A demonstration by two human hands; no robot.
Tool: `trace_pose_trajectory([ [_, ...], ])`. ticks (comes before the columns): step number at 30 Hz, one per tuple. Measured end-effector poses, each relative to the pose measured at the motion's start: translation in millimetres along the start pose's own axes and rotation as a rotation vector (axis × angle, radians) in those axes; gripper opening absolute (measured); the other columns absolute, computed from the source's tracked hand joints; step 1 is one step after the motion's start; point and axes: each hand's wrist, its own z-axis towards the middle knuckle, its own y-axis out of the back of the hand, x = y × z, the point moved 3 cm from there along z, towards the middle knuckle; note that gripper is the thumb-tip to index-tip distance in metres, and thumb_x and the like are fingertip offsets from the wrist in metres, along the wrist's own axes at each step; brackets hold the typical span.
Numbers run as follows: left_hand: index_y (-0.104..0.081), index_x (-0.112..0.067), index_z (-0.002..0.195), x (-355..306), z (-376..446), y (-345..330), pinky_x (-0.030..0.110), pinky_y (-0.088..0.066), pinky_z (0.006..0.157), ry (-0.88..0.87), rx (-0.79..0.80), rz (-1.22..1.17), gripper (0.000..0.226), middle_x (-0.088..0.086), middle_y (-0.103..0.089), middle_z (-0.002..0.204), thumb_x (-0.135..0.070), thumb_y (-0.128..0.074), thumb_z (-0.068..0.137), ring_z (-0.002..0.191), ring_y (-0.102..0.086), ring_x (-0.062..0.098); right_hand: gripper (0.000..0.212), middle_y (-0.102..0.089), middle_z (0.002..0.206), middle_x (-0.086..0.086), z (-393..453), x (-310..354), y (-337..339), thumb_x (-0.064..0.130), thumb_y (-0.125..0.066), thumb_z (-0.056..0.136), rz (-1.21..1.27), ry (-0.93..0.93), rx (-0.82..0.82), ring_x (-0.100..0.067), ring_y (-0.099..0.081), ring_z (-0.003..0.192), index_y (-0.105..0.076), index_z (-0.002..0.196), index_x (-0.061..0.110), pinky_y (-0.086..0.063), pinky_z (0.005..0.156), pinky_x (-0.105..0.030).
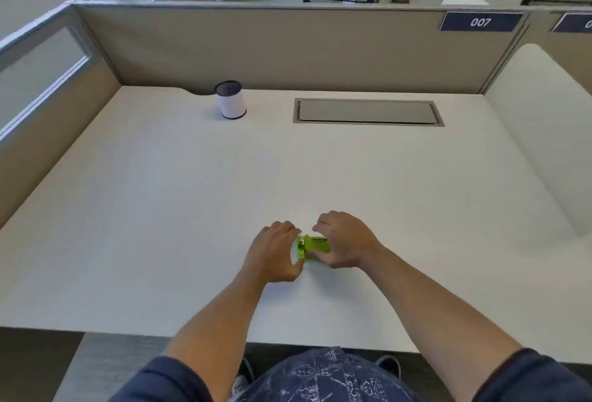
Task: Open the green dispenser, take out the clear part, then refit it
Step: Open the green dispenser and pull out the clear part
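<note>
A small bright green dispenser (311, 247) lies on the white desk (192, 209), near the front middle. My right hand (344, 239) covers its right part, fingers curled over the top and thumb under the near side. My left hand (276, 254) sits at the dispenser's left end, with fingertips and thumb touching that end. Its left end shows small round details. The clear part is not visible; my hands hide much of the body.
A white cylindrical cup with a dark rim (230, 99) stands at the back of the desk. A grey cable flap (367, 111) is set into the desk to its right. Beige partition walls (288, 45) enclose the desk on three sides.
</note>
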Motion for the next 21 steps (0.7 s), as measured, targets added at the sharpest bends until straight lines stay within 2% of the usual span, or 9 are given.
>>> trace_pose_trajectory([
  [3,-0.066,-0.021,0.116,0.0,-2.1,-2.0,0.03,-0.05,0.079,-0.006,0.002,-0.008,0.052,-0.006,-0.063,0.112,-0.054,-0.058,0.077,0.099,-0.059,0.018,0.051,-0.068,0.096,0.0,0.2,2.7,-7.1,0.061,-0.063,0.081,-0.001,0.015,0.04,-0.022,-0.062,0.085,-0.073,0.1,0.016,-0.05,0.075,-0.034],
  [9,-0.066,-0.02,0.114,0.9,-2.0,-1.5,0.033,-0.051,0.081,-0.006,0.006,-0.028,0.048,-0.005,-0.062,0.11,-0.053,-0.059,0.08,0.1,-0.057,0.019,0.027,-0.062,0.099,-0.002,2.1,3.7,-16.0,0.032,-0.065,0.082,0.097,-0.051,0.103,-0.023,-0.057,0.089,-0.068,0.101,0.013,-0.04,0.073,-0.03],
  [11,-0.066,-0.02,0.116,0.6,-1.2,-1.8,0.033,-0.051,0.083,0.002,0.017,-0.046,0.048,-0.005,-0.061,0.112,-0.052,-0.06,0.08,0.102,-0.057,0.019,0.027,-0.061,0.102,-0.003,4.6,3.8,-17.1,0.027,-0.067,0.082,0.152,-0.072,0.126,-0.024,-0.056,0.091,-0.066,0.104,0.012,-0.039,0.075,-0.029],
  [16,-0.064,-0.021,0.121,3.2,-1.4,-5.7,0.032,-0.049,0.086,0.01,0.024,-0.079,0.052,-0.004,-0.059,0.115,-0.052,-0.065,0.079,0.105,-0.055,0.019,0.034,-0.057,0.117,-0.007,9.0,1.6,-26.0,0.014,-0.07,0.082,0.279,-0.182,0.221,-0.026,-0.054,0.105,-0.06,0.114,0.01,-0.045,0.09,-0.034],
  [21,-0.064,-0.02,0.121,3.5,0.5,-6.5,0.033,-0.049,0.086,0.019,0.038,-0.072,0.054,-0.005,-0.059,0.114,-0.052,-0.069,0.078,0.105,-0.054,0.019,0.037,-0.053,0.123,-0.007,11.4,-1.2,-32.6,0.009,-0.068,0.083,0.323,-0.245,0.273,-0.026,-0.05,0.111,-0.056,0.118,0.012,-0.043,0.093,-0.032],
])
